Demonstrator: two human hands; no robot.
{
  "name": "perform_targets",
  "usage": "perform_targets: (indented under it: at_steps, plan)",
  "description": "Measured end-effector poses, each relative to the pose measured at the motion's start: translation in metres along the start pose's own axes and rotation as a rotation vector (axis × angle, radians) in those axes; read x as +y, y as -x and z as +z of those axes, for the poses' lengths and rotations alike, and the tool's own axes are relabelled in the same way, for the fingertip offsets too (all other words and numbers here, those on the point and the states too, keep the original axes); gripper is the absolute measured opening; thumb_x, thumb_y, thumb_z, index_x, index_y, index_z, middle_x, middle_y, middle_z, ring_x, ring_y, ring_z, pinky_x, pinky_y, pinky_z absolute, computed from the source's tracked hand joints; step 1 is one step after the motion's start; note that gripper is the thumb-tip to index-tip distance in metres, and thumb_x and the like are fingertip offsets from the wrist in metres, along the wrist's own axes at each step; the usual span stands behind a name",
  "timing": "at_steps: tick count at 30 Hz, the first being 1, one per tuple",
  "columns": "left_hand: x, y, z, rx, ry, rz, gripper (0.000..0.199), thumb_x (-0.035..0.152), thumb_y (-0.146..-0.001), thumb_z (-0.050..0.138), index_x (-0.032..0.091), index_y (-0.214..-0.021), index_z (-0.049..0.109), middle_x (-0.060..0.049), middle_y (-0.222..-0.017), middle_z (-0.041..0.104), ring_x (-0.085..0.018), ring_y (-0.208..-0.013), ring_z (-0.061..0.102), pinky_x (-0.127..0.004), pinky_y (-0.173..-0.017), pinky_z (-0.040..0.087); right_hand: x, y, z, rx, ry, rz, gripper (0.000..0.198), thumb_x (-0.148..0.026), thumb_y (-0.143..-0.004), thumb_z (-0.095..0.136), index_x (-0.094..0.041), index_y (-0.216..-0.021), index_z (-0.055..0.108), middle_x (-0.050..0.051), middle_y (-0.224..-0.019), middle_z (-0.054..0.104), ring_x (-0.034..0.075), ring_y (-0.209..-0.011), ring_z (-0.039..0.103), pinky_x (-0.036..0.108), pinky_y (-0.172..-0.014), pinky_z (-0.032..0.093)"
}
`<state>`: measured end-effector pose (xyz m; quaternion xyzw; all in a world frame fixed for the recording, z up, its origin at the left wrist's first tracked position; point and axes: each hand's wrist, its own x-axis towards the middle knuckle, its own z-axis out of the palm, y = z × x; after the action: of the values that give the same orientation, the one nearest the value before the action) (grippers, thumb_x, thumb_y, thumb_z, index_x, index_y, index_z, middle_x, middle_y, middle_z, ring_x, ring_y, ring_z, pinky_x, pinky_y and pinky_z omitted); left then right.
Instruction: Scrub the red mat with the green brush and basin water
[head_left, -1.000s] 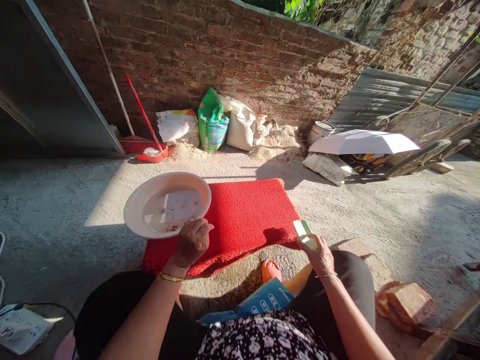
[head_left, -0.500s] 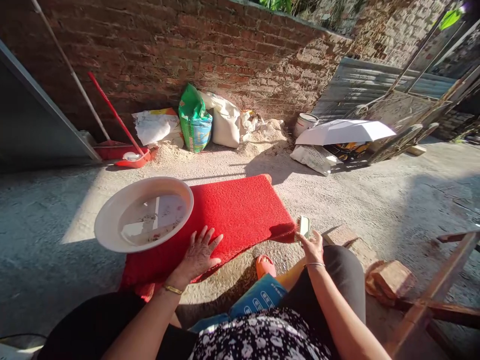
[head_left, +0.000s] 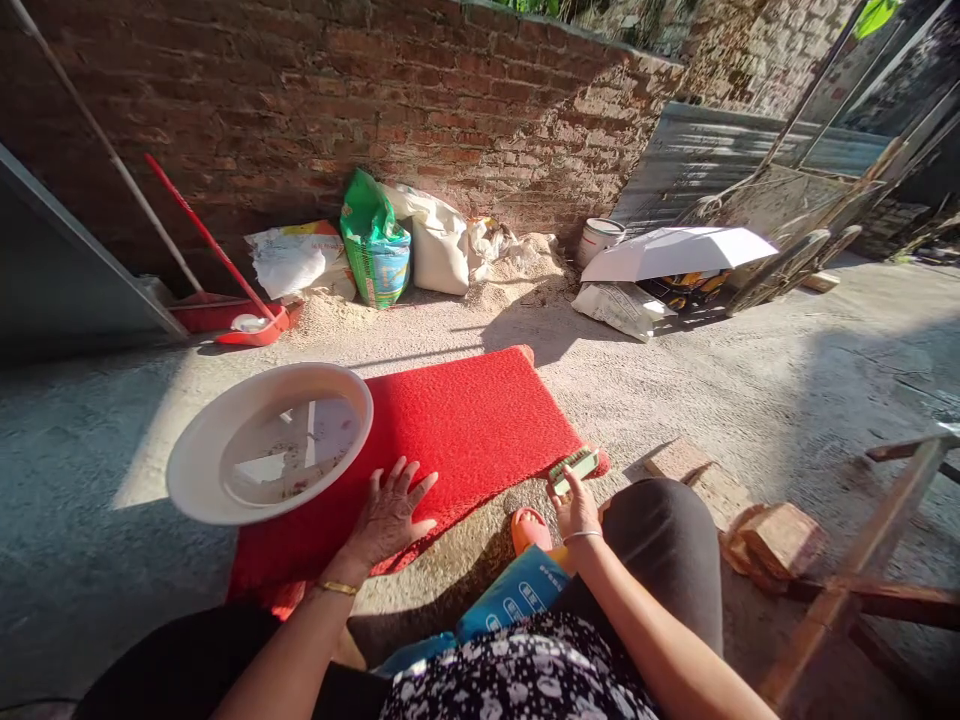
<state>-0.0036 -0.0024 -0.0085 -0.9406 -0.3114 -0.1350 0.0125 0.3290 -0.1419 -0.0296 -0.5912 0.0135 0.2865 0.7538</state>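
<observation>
A red mat (head_left: pixel 465 410) lies before me. My left hand (head_left: pixel 391 512) rests on its near edge with the fingers spread. In my right hand (head_left: pixel 576 508) is a pale green scrub brush (head_left: pixel 574 468), held at the mat's near right corner. The bristles show along the brush's far side; whether they touch the mat I cannot tell. A wide white basin (head_left: pixel 196 458) stands on the mat's left part, with water and dark bits in it. Some of the mat's left end is hidden under the basin.
Bricks (head_left: pixel 776 540) and a wooden frame (head_left: pixel 862 560) lie at my right. Along the brick wall (head_left: pixel 300 110) stand a green sack (head_left: pixel 375 240), a white sack (head_left: pixel 439 245) and a bucket (head_left: pixel 600 238). A white umbrella (head_left: pixel 675 252) is at the back right, a red dustpan (head_left: pixel 255 328) at the left.
My right hand has moved left, and the brush has turned from upright to slanting across the mat's corner. My left hand stays on the mat. The whole view has shifted slightly.
</observation>
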Motion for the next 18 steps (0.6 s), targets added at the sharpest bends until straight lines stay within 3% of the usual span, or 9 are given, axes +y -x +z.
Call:
perform_targets:
  at_steps: [4,8,11,18]
  plan:
    - [0.001,-0.001,0.0,-0.004,0.005,-0.007,0.066,0.038,-0.083,0.081,0.033,-0.148,0.064,-0.016,-0.155,0.06,-0.043,-0.148,0.049,-0.065,-0.124,0.03,0.006,-0.001,0.002,-0.008,0.043,0.048,0.055,-0.054,-0.055,0.087,-0.026,-0.092,0.057,-0.003,-0.082,0.068,0.017,-0.071,0.066,0.03,-0.063,0.058]
    - [0.001,0.0,0.001,-0.011,0.003,-0.003,0.065,0.038,-0.085,0.08,0.033,-0.148,0.064,-0.018,-0.155,0.059,-0.043,-0.149,0.049,-0.066,-0.124,0.031,0.007,-0.003,-0.003,-0.055,0.138,0.093,0.051,-0.06,-0.061,0.079,-0.027,-0.092,0.056,-0.002,-0.078,0.066,0.017,-0.067,0.065,0.028,-0.055,0.053]
    - [0.0,0.0,0.001,-0.002,-0.006,-0.003,0.065,0.038,-0.086,0.079,0.032,-0.148,0.064,-0.018,-0.156,0.059,-0.044,-0.149,0.047,-0.067,-0.124,0.03,0.007,-0.005,-0.006,-0.102,0.211,0.114,0.05,-0.065,-0.065,0.074,-0.027,-0.09,0.055,-0.003,-0.075,0.063,0.018,-0.067,0.066,0.027,-0.053,0.051]
    - [-0.003,-0.002,0.002,0.0,-0.02,0.016,0.066,0.039,-0.084,0.081,0.032,-0.147,0.065,-0.018,-0.153,0.061,-0.043,-0.146,0.052,-0.066,-0.12,0.035,0.008,-0.011,-0.01,-0.11,0.264,0.135,0.056,-0.067,-0.058,0.081,-0.027,-0.085,0.054,-0.003,-0.072,0.06,0.018,-0.064,0.064,0.027,-0.054,0.051]
